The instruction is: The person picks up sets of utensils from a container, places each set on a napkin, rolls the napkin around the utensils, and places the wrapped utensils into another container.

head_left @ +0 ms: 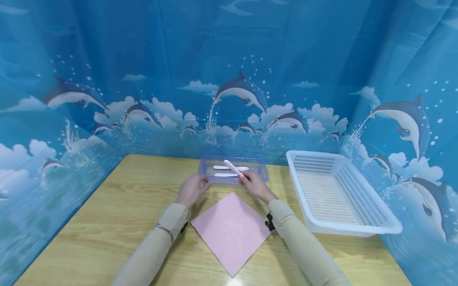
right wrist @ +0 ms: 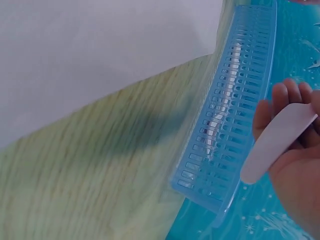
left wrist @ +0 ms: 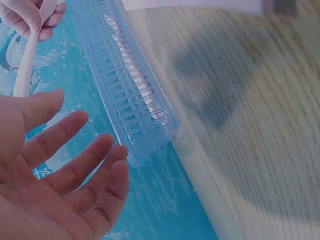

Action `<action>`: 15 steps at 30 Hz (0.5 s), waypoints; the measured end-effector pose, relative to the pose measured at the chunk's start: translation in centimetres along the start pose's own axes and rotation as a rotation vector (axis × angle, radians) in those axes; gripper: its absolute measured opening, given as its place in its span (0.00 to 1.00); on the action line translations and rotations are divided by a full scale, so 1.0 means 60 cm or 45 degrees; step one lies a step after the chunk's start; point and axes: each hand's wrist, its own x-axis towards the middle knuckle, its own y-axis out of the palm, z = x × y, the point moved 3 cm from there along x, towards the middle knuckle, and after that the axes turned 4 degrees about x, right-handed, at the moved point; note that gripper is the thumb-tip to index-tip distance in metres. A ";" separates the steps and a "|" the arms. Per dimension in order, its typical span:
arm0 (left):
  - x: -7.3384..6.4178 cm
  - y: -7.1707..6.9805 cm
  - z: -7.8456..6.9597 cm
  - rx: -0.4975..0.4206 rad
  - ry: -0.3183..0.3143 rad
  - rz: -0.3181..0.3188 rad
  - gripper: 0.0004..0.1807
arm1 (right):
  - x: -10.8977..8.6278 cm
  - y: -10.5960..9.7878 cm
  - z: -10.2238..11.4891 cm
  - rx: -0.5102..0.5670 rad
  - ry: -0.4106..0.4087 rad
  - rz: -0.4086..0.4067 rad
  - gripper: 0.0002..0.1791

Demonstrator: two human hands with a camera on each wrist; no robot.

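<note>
My right hand pinches a long, slim white utensil over the front right part of a translucent blue-purple basket. One flat, rounded end of the utensil juts past the palm in the right wrist view; its other end points up and left in the head view. More white utensils lie inside the basket. At the basket's front left corner is my left hand, which holds nothing; its loosely bent fingers spread beside the basket in the left wrist view.
A pink square cloth lies on the wooden table between my forearms, one corner toward the basket. To the right stands a large white slotted basket. A blue dolphin-print curtain encloses the table's back and sides.
</note>
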 end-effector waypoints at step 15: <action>-0.029 0.006 -0.011 -0.029 -0.051 0.228 0.13 | -0.023 0.002 0.018 -0.459 -0.233 -0.095 0.12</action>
